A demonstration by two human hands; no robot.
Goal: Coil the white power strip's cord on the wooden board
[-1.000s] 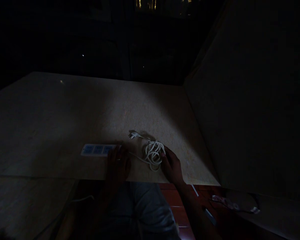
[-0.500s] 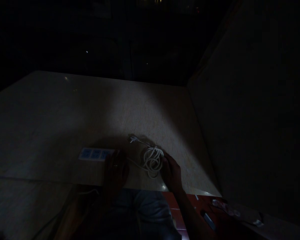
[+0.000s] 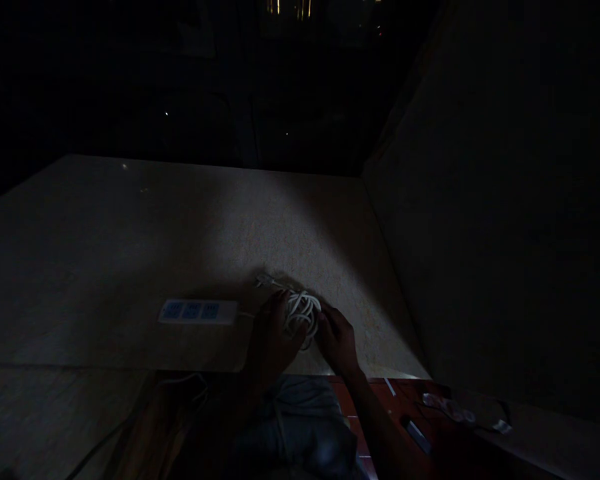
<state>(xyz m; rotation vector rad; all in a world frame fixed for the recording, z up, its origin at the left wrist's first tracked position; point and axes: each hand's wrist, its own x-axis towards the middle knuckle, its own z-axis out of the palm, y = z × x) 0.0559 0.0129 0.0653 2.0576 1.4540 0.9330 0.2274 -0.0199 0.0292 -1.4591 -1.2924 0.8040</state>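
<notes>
A white coiled power cord [image 3: 304, 305] lies on the pale tabletop, between my two hands. My left hand [image 3: 274, 337] is at the coil's left side, fingers toward its far edge and thumb across its near part, gripping it. On the right side, my right hand [image 3: 336, 339] is closed with its fingertips on the loops. The cord's plug [image 3: 264, 280] lies beyond my left hand. Left of that hand rests the white power strip [image 3: 226, 313] with blue socket faces, its cord partly hidden under my left hand.
The tabletop [image 3: 290, 227] meets a dark wall [image 3: 480, 233] on the right. Below its near edge are my legs [image 3: 300, 420], a red floor [image 3: 347, 407], and a small dark object with a pale face [image 3: 417, 435]. The scene is very dim.
My left hand has left the power strip and moved right onto the coiled cord. My right hand stays at the coil's right side. The view has shifted slightly.
</notes>
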